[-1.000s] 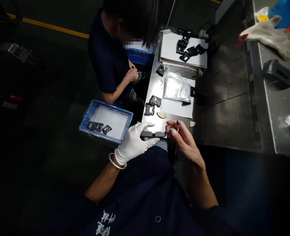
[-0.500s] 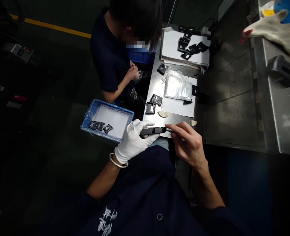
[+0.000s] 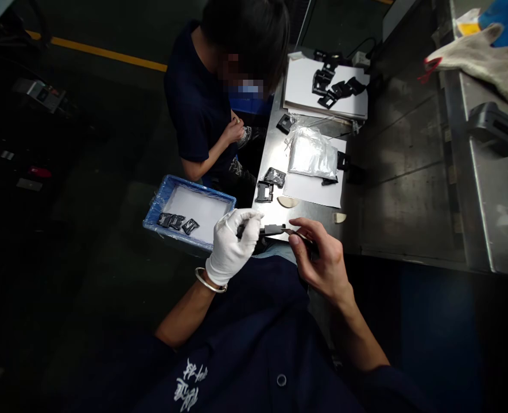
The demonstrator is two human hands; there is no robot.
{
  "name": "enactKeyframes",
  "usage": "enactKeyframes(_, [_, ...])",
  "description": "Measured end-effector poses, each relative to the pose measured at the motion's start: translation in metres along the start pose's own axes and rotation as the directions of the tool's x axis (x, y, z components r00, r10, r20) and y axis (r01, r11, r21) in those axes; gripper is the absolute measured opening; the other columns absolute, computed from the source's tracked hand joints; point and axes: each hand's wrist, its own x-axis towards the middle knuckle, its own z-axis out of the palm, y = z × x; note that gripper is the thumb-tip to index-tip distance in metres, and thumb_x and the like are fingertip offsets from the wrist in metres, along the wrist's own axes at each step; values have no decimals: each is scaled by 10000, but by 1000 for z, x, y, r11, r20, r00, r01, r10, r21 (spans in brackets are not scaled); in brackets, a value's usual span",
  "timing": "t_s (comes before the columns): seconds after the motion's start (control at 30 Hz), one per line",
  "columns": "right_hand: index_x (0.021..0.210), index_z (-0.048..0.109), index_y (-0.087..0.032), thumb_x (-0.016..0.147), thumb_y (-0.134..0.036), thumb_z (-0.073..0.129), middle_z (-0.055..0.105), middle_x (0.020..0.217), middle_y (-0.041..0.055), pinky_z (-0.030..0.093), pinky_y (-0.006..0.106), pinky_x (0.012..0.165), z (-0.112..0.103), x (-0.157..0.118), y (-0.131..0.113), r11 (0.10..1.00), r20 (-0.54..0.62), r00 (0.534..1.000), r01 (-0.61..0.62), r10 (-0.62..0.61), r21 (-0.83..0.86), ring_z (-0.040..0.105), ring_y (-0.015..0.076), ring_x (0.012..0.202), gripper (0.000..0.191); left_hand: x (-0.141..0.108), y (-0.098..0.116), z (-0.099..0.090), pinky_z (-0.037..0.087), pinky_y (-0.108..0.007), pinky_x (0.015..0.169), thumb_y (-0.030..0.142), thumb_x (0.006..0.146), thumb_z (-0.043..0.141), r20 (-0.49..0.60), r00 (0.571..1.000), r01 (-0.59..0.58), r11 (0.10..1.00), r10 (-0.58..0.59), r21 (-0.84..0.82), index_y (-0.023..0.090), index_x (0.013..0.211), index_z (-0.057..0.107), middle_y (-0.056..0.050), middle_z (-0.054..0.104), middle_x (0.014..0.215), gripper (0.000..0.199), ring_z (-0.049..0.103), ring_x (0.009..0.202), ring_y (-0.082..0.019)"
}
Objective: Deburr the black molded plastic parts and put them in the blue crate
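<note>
My left hand point(image 3: 231, 248), in a white glove, is closed on one end of a black plastic part point(image 3: 273, 230), held edge-on above the near end of the metal table. The gloved fingers hide that end of the part. My bare right hand point(image 3: 324, 261) grips a slim, dark-handled knife-like tool point(image 3: 306, 241), its thin tip pointing left at the part's right end. Whether the tip touches the part I cannot tell. Beyond my hands, a black frame-shaped part point(image 3: 264, 192) and a bagged black part point(image 3: 275, 177) lie on the table.
A blue bin point(image 3: 154, 221) lined with plastic holds several bagged parts. Clear plastic bags point(image 3: 311, 155) lie on white paper; a paper stack point(image 3: 297, 86) bears several black parts. Pale curved pieces point(image 3: 288, 202) lie nearby. A co-worker point(image 3: 197, 109) sits beyond the bin. A glove point(image 3: 473, 57) rests on the right-hand bench.
The black part has turned in my left hand, and the gloved fingers cover more of its left end. My right hand has shifted slightly left, showing more of the tool.
</note>
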Motion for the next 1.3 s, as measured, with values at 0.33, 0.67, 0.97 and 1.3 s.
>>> enactKeyframes(0.33, [1087, 555, -228, 941, -237, 580, 663, 962, 67, 530, 284, 671, 10, -5, 5, 993, -60, 993, -93, 98, 75, 656, 168, 803, 148, -3, 0, -6, 514, -212, 591, 377, 1040, 351, 37, 997, 66, 994, -63, -89, 169, 1029, 673, -55, 672, 885, 384, 621, 667, -108])
enactKeyframes(0.67, [1139, 585, -219, 934, -276, 608, 615, 826, 14, 464, 255, 604, 3, -2, 17, 979, -79, 988, -121, 135, 164, 576, 124, 677, 214, -7, -1, -5, 501, -180, 517, 439, 1037, 335, 47, 993, 118, 974, -111, -192, 179, 1032, 671, -70, 665, 962, 425, 638, 745, -119])
enactKeyframes(0.97, [1062, 714, -227, 883, -342, 685, 627, 778, 0, 428, 243, 560, 18, 8, 33, 926, 85, 983, -181, 162, 331, 501, 105, 621, 216, -8, 1, -4, 513, -256, 663, 409, 1040, 343, 126, 990, 84, 976, -59, -201, 199, 1033, 666, -41, 637, 853, 385, 607, 691, -124])
enactKeyframes(1.3, [1001, 737, -239, 846, -321, 726, 686, 825, 4, 428, 248, 549, 18, 2, 39, 945, -14, 992, -112, 123, 308, 484, 99, 582, 176, -10, 3, -3, 546, -306, 790, 338, 1032, 374, 158, 987, -1, 982, 32, -190, 203, 1072, 664, -61, 653, 958, 322, 652, 844, -159])
